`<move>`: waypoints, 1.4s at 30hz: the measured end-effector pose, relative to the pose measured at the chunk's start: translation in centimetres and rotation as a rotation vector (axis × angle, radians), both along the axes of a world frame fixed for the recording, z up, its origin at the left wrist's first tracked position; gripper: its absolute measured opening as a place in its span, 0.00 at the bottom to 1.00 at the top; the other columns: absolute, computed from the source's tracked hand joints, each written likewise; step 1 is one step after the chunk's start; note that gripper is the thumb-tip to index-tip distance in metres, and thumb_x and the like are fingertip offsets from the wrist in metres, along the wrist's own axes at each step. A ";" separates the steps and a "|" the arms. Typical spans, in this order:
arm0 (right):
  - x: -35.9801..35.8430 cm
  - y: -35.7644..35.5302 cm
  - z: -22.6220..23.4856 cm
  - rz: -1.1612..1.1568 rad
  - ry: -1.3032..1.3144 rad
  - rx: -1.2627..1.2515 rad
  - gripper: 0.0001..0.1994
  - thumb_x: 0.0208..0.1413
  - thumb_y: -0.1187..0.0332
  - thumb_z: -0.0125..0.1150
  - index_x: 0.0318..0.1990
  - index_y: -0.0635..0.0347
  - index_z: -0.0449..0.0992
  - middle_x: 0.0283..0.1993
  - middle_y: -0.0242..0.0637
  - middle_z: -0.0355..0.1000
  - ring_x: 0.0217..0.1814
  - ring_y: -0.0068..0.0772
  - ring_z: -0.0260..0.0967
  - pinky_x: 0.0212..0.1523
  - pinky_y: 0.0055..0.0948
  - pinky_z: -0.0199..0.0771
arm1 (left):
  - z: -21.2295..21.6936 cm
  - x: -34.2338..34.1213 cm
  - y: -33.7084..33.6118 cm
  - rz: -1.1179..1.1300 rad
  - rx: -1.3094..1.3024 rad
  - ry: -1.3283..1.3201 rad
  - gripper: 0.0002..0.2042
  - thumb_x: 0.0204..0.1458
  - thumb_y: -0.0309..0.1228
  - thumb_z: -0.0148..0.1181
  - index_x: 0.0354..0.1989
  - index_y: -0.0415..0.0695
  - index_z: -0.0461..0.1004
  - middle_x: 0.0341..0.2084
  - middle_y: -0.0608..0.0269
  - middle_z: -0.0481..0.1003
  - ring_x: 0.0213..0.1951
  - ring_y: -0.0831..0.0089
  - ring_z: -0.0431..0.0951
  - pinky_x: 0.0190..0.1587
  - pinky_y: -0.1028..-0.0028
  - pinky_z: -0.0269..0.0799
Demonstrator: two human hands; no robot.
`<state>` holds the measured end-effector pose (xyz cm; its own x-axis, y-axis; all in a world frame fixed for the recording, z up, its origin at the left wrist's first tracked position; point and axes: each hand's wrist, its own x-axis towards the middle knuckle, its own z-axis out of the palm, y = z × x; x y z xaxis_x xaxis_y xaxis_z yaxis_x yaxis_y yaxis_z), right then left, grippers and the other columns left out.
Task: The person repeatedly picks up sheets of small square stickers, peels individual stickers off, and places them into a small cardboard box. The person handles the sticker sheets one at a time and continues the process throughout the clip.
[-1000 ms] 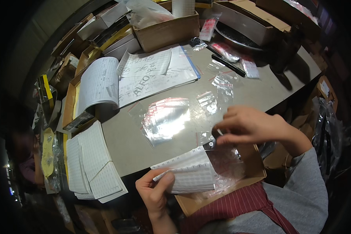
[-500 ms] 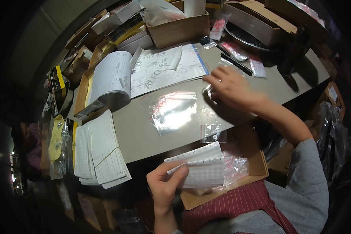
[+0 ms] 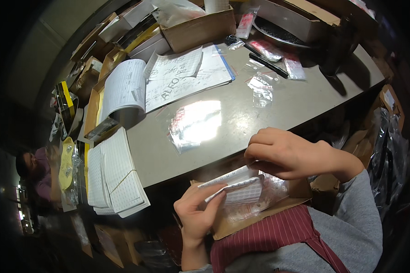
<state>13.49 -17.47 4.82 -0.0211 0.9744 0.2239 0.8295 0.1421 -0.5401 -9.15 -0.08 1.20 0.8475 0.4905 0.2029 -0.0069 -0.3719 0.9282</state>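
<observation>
My left hand (image 3: 198, 214) is closed on a folded white sheet of round labels (image 3: 243, 194), thumb on the near side and fingers behind. At the sheet's right end is my right hand (image 3: 294, 152), fingers curled together; whatever lies between its fingertips is hidden. Below the sheet, an open cardboard box (image 3: 259, 220) with clear zip bags (image 3: 276, 187) in it rests near my apron. On the table, a fanned pile of clear zip bags (image 3: 197, 122) lies beyond my hands. Several small zip bags (image 3: 261, 91) lie farther right.
A rubber-banded stack of printed sheets (image 3: 116, 175) is at the table's left edge. Behind stand an open pad (image 3: 125, 88), written papers (image 3: 182, 82), black markers (image 3: 269, 66) and a cardboard box (image 3: 198, 31). Another person (image 3: 41, 170) is at far left.
My right hand has come back from the small zip bags at the far right to the label sheet. The small bag at the table's front edge no longer shows.
</observation>
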 end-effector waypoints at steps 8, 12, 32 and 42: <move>-1.2 -1.1 -1.6 -0.026 -0.469 0.351 0.13 0.40 0.72 0.63 0.36 0.60 0.74 0.37 0.38 0.70 0.42 0.42 0.71 0.45 0.35 0.74 | -1.3 1.0 -0.7 0.050 -0.202 0.005 0.09 0.50 0.19 0.71 0.40 0.34 0.86 0.32 0.57 0.84 0.34 0.75 0.80 0.40 0.77 0.73; 1.4 -1.3 -1.7 0.007 -0.364 0.340 0.11 0.43 0.70 0.64 0.36 0.59 0.76 0.38 0.37 0.72 0.41 0.42 0.74 0.43 0.38 0.77 | -1.8 1.3 -0.3 0.082 -0.387 0.033 0.08 0.52 0.20 0.71 0.40 0.33 0.85 0.31 0.60 0.84 0.35 0.77 0.80 0.41 0.77 0.74; 6.4 1.3 1.1 -0.384 -0.181 -0.381 0.46 0.52 0.31 0.66 0.64 0.62 0.64 0.30 0.50 0.75 0.37 0.55 0.77 0.37 0.47 0.74 | -0.5 0.1 0.0 0.186 -0.579 -0.017 0.09 0.47 0.20 0.70 0.38 0.31 0.84 0.29 0.61 0.82 0.31 0.77 0.79 0.38 0.80 0.71; 4.0 -1.0 0.6 -0.269 -0.397 -0.417 0.38 0.60 0.34 0.58 0.61 0.61 0.76 0.21 0.48 0.73 0.25 0.52 0.76 0.28 0.44 0.73 | -1.1 -0.9 0.8 0.087 -0.650 -0.057 0.09 0.50 0.19 0.70 0.40 0.30 0.84 0.33 0.57 0.84 0.35 0.75 0.80 0.42 0.77 0.74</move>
<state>17.44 -18.51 5.45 0.2329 0.9609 -0.1500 0.9554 -0.2549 -0.1494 -10.05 0.76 0.07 0.7961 0.5944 -0.1141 -0.0581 0.2627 0.9631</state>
